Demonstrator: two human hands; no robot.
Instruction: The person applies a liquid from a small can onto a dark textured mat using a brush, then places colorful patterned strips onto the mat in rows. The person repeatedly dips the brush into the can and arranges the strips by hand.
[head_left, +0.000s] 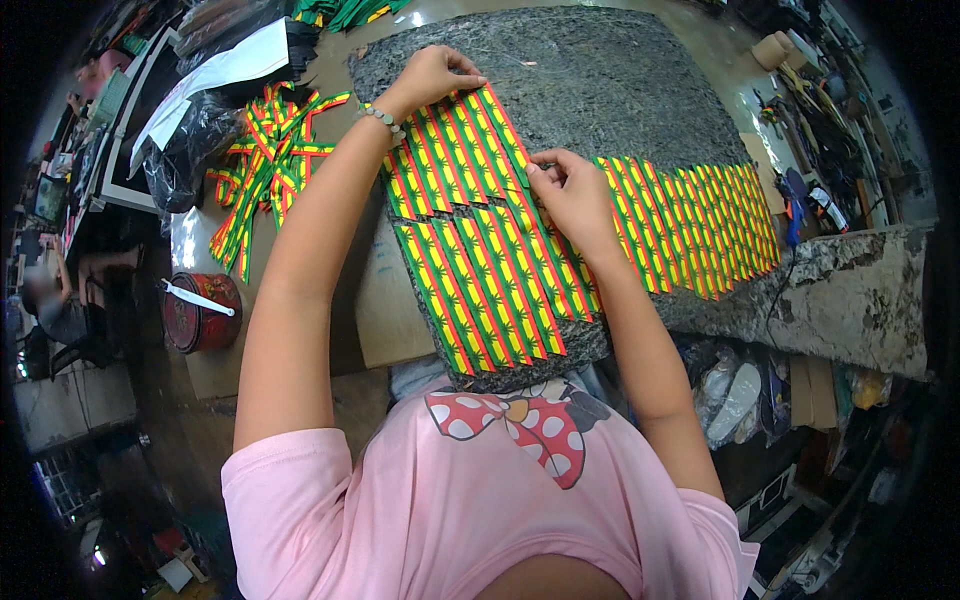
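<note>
My left hand (438,80) pinches the far end of a red, yellow and green patterned ribbon strip (508,128) between thumb and fingers. The strip's near end is between the thumb and forefinger of my right hand (575,200). It runs along the right side of a row of similar strips (440,155) laid edge to edge on a dark, rough slab (600,80). Nearer to me lies a second row of strips (480,290), its cut ends slanted. A longer row of strips (690,230) covers the slab's near right part, partly hidden by my right forearm.
On the left is a tangled heap of loose ribbon strips (270,160). In front of it stands a dark red tin (200,330) with a white-handled tool (200,299) across its top. A rough concrete ledge (850,290) borders the right, above plastic-wrapped items (735,400).
</note>
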